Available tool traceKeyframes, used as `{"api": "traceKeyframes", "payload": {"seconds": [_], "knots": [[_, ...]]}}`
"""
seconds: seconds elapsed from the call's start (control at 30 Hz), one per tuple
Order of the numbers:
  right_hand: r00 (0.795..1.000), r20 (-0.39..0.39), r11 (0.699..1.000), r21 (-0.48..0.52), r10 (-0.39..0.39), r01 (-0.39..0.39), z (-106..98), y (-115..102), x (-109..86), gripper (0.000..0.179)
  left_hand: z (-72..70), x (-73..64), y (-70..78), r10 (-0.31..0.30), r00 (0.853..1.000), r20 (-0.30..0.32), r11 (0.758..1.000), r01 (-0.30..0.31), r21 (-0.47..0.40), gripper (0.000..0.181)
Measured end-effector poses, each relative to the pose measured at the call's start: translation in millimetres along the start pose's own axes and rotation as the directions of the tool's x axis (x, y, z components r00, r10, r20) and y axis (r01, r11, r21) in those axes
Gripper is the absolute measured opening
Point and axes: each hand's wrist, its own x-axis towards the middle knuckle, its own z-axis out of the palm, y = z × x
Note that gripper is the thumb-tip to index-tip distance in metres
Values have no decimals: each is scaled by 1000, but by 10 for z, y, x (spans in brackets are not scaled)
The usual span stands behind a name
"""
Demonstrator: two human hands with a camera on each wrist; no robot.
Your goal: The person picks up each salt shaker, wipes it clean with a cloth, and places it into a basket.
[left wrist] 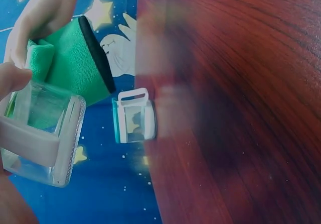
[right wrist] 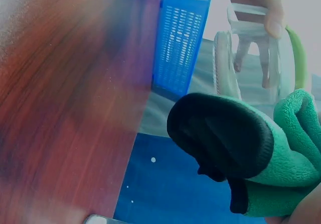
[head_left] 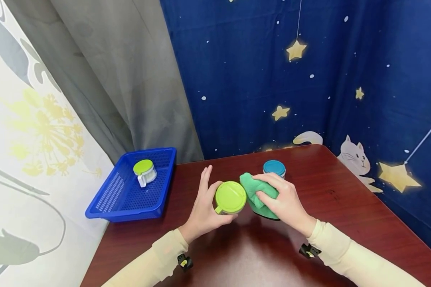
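The left hand (head_left: 204, 209) grips a clear jar (head_left: 231, 197), likely stiff and slippery, best held by sides or handle (left wrist: 31, 141), beside the right hand (head_left: 288, 201) clutching soft-looking cloth (head_left: 254, 190).

The head view is bright; whitish glare spreads across the worktop (head_left: 238, 263) on the near side of the fingers (head_left: 205, 181), soft shadow lying beneath them. Both wrist views look dimmer, hazier.
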Motion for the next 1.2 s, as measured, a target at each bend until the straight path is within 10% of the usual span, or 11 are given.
{"api": "traceKeyframes", "payload": {"seconds": [0.57, 0.97, 1.2], "knots": [[990, 142, 999, 44, -7, 1, 75, 131, -7, 42, -46, 28, 157, 161, 985, -60, 982, -166, -86, 84], [986, 166, 1000, -1, 14, -14, 35, 189, 0, 41, -23, -47, 84, 144, 988, 51, 989, -142, -47, 84], [977, 191, 992, 91, -98, 82, -46, 105, 123, 44, 12, -56, 114, 160, 983, 86, 985, -153, -84, 85]]}}
